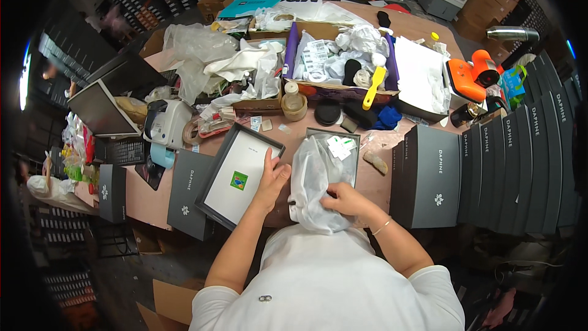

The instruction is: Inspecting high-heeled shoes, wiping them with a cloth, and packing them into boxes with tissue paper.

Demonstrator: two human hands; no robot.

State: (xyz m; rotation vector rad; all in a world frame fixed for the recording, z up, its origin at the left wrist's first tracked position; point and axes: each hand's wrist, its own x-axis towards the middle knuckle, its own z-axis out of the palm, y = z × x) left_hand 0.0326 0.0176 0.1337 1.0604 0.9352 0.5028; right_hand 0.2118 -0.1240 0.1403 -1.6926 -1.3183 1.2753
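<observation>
While the right hand (346, 201) is pinching the cloudy plastic bag (309, 168), thumb and fingers together, the bag is lying partly over an open grey shoebox (350, 171), close to the person's tummy, probably so both hands are reaching it easily. The left hand (272, 181) is holding nothing I can see; its fingers are spreading apart and pointing away. Both elbows are bending outward, and the right wrist is turning in. Beside the left hand, a grey tray (222, 203) is sitting open side up, maybe for easy reach. Farther right, dark grey shoeboxes (429, 178) are standing close together, perhaps to save room.
</observation>
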